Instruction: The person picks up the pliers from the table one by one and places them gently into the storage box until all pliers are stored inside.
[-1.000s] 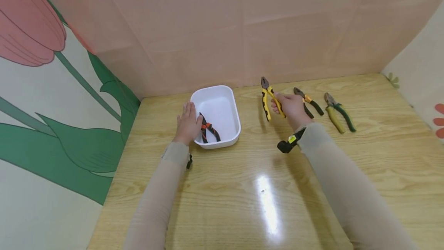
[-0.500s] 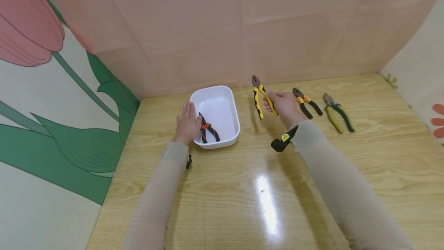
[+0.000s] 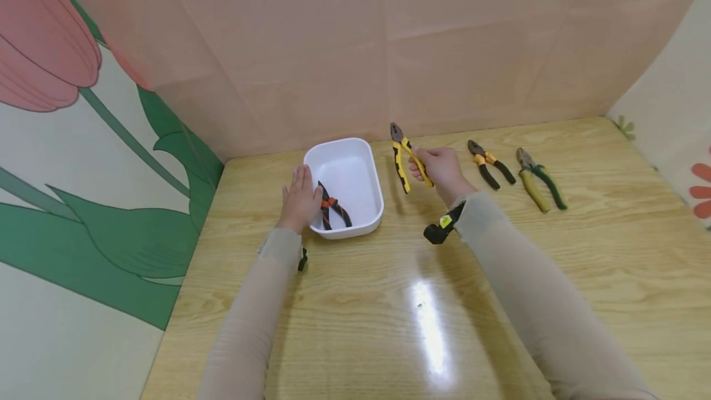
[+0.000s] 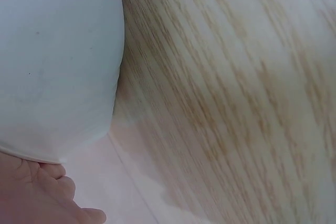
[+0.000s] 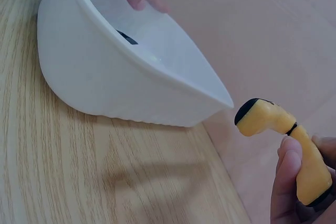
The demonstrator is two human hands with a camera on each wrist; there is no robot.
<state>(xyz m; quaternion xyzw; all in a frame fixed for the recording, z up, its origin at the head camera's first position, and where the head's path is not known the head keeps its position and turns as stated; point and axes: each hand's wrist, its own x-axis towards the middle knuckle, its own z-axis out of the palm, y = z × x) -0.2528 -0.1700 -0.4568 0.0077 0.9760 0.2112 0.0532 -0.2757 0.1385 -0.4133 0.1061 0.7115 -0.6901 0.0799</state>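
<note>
My right hand (image 3: 442, 173) pinches one handle of the yellow-and-black pliers (image 3: 401, 152), held up off the table just right of the white tray (image 3: 363, 193). Their jaws point away from me and the handles are spread. In the right wrist view the yellow grips (image 5: 310, 166) show between thumb and fingers, beside the tray's rim. My left hand (image 3: 302, 201) rests on the tray's left rim with straight fingers; the left wrist view shows its fingertips (image 4: 65, 187) at the rim. Inside the tray lie black-and-red pliers (image 3: 335, 205), partly covered by that hand.
Pliers with black-and-orange handles (image 3: 490, 162) and pliers with green-and-yellow handles (image 3: 540, 179) lie on the wooden table (image 3: 355, 313) to the right. A pink cloth-like backdrop (image 3: 311, 48) rises at the table's far edge, with a painted wall (image 3: 111, 233) at left.
My right hand has moved left with the yellow-and-black pliers, bringing them closer to the white tray. The left hand has stayed on the tray's rim.
</note>
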